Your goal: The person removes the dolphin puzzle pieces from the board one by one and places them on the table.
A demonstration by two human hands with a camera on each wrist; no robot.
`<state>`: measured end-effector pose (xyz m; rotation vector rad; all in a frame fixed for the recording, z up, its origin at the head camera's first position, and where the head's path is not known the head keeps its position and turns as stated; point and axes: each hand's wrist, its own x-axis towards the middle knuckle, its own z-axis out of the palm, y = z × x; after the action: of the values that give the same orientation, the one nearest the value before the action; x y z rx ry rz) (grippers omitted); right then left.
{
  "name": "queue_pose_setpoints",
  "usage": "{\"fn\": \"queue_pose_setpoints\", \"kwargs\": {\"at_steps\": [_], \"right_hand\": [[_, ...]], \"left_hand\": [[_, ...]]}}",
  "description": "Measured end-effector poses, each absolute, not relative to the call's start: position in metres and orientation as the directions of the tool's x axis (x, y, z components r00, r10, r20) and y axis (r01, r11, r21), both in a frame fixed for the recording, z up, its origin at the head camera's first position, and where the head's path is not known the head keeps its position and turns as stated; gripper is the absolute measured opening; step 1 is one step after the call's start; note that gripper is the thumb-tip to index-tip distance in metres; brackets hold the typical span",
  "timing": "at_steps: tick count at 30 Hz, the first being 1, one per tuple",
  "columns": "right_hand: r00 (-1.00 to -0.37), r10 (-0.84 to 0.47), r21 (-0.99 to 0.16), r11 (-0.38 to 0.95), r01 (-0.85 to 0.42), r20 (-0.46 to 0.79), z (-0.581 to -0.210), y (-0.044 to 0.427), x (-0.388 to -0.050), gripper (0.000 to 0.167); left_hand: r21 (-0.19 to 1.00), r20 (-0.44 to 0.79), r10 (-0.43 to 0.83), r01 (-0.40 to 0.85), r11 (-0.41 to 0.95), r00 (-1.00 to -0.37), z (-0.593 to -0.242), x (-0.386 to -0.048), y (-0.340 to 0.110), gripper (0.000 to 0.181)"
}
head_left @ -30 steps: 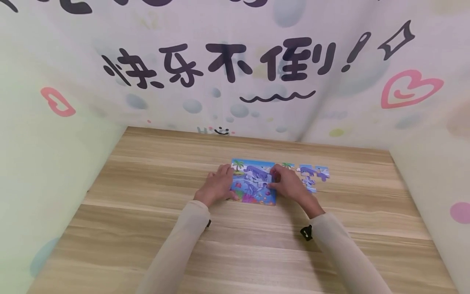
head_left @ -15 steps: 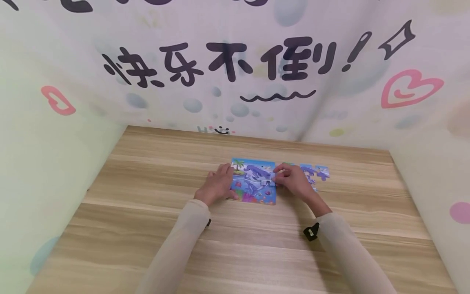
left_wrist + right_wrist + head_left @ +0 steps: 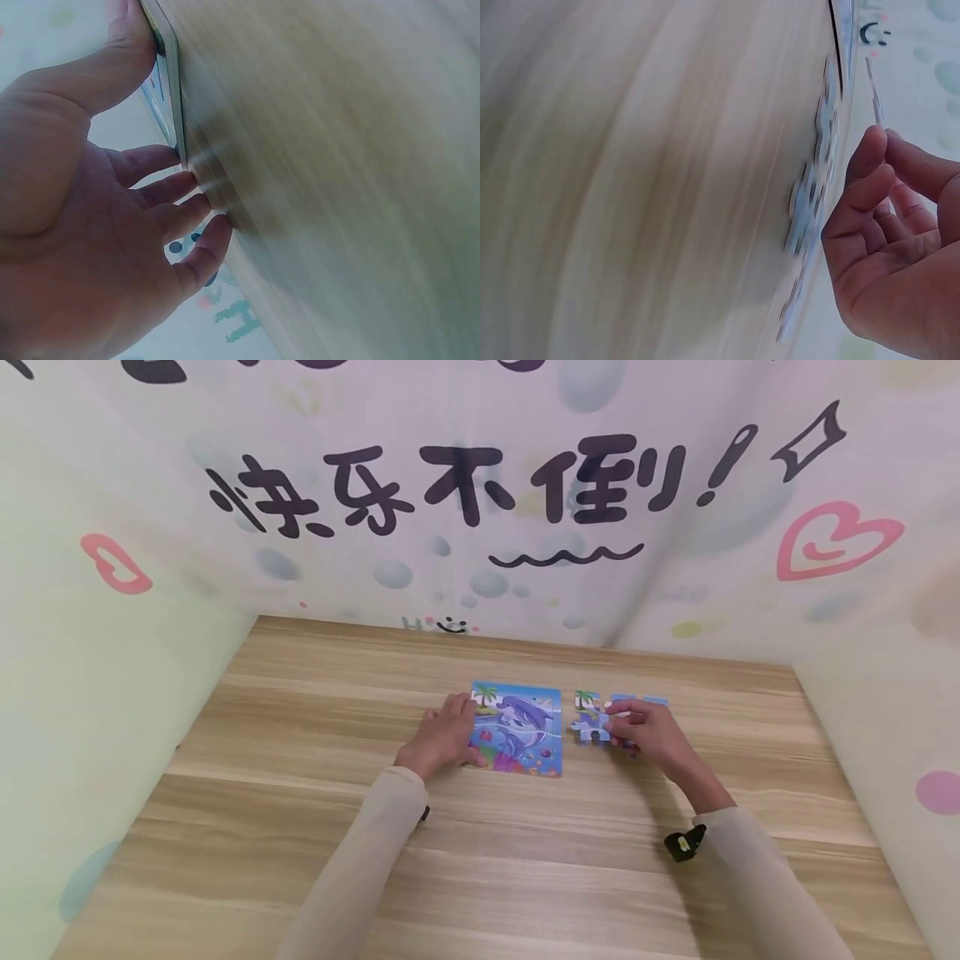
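Pinching a jigsaw piece [image 3: 593,727] in the right hand [image 3: 651,732], raised above the bench [image 3: 510,843] near loose puzzle pieces [image 3: 587,699]. Touching with the left hand [image 3: 444,737], loosely spread, the dolphin puzzle [image 3: 525,727] left of these pieces.

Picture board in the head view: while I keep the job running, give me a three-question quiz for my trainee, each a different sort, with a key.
1. What does the right hand hold?
2. True or false: in the head view, the left hand is at the right edge of the picture board.
3. Fill in the blank: the large animal printed on the board is a ____.

Key:
1. A puzzle piece, pinched in the fingers.
2. False; it is at the left edge.
3. Dolphin.
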<state>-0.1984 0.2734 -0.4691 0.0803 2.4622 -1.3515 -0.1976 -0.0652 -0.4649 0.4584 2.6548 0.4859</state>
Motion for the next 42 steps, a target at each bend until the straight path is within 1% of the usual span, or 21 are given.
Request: {"fn": "queue_pose_setpoints", "kwargs": {"at_steps": [5,13,17,21,33,38,42], "right_hand": [[-0.941,-0.072,-0.787,0.571,0.232,-0.33,-0.467,0.295,-0.193,0.035],[-0.934,-0.03,-0.797,0.532,0.287,-0.356,-0.471,0.332,-0.181,0.04],[-0.925,-0.008,-0.777,0.544,0.316,-0.381,-0.471,0.346,-0.178,0.043],[-0.925,0.003,-0.765,0.561,0.317,-0.381,-0.471,0.356,-0.178,0.042],[-0.922,0.028,-0.727,0.605,0.323,-0.387,-0.476,0.365,-0.18,0.041],[-0.931,0.033,-0.716,0.629,0.302,-0.364,-0.477,0.364,-0.18,0.042],[-0.944,0.046,-0.677,0.686,0.267,-0.327,-0.478,0.361,-0.18,0.042]], "left_hand": [[0.386,-0.325,0.382,0.247,0.889,-0.865,-0.466,-0.199,-0.065,0.095],[0.371,-0.321,0.381,0.255,0.893,-0.867,-0.467,-0.199,-0.066,0.095],[0.363,-0.318,0.381,0.26,0.895,-0.868,-0.467,-0.198,-0.065,0.095],[0.364,-0.318,0.382,0.26,0.894,-0.868,-0.466,-0.198,-0.066,0.095],[0.367,-0.318,0.378,0.255,0.895,-0.869,-0.469,-0.198,-0.067,0.094],[0.367,-0.313,0.382,0.26,0.893,-0.87,-0.468,-0.197,-0.066,0.094],[0.381,-0.311,0.383,0.255,0.888,-0.87,-0.467,-0.198,-0.066,0.094]]}}
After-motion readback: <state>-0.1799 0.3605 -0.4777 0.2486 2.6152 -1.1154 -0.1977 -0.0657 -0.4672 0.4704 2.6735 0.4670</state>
